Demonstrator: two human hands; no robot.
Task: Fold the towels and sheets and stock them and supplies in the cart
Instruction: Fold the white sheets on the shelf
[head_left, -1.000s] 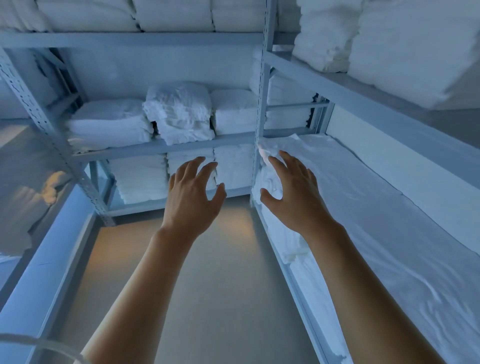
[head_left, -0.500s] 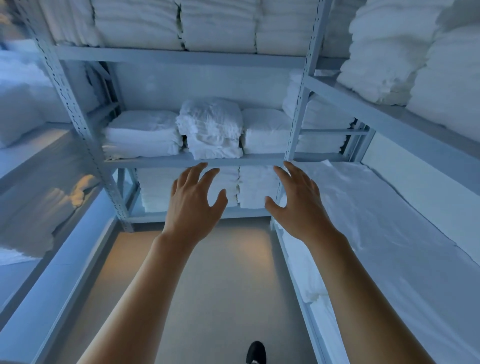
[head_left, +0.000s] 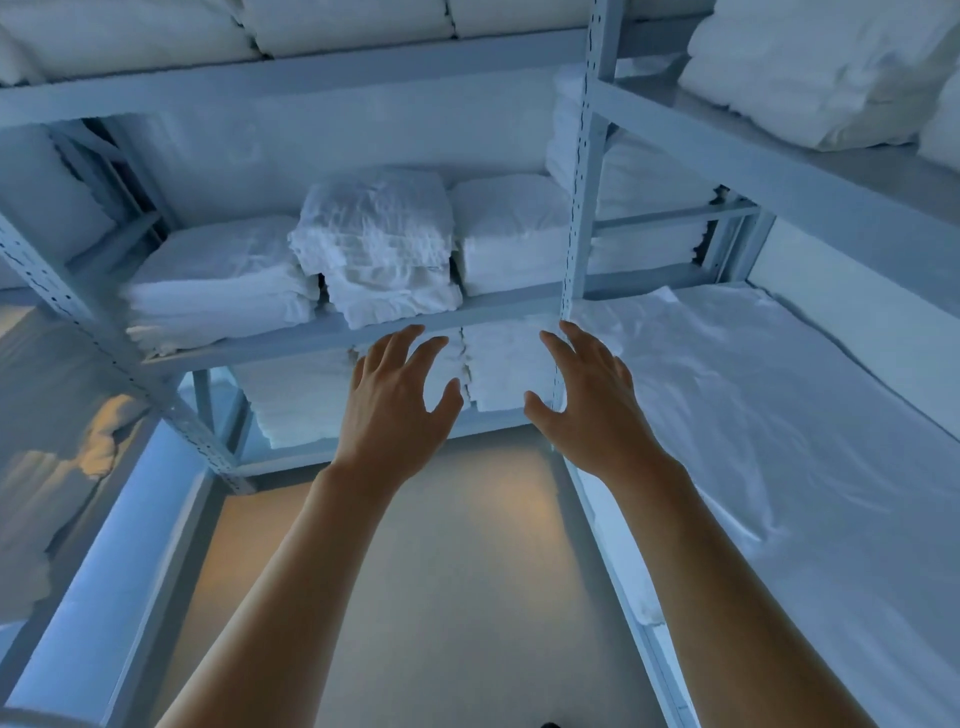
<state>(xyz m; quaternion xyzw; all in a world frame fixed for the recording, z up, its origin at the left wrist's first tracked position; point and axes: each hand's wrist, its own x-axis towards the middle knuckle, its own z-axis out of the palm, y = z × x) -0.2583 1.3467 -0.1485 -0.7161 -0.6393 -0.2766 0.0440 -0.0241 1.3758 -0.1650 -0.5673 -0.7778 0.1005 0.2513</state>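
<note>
Left hand: our left hand is stretched out ahead, fingers spread wide, holding nothing.
Right hand: our right hand is alongside it, fingers just as splayed and just as empty, close to the upright post of the rack.
Where we're aiming: both palms face the middle shelf straight ahead, and neither hand touches any linen yet.
Towels: a rumpled pile of towels sits in the centre of that shelf, leaning a little, with a flatter folded stack on its left and a neat square stack on its right.
Below: more folded linen fills the lower shelf, partly hidden behind our fingers.
Sheet: a white sheet lies spread flat over the long shelf to our right, wrinkled and unfolded.
Cart: we can't see one anywhere in view.
Done so far: from here, nothing looks picked, folded or stocked by us; most of the stacks on the rack already look folded.
Left to do: by our reckoning, nearly everything — take a pile down, fold what's loose, deal with that spread sheet, then load the cart with linen and supplies.
</note>
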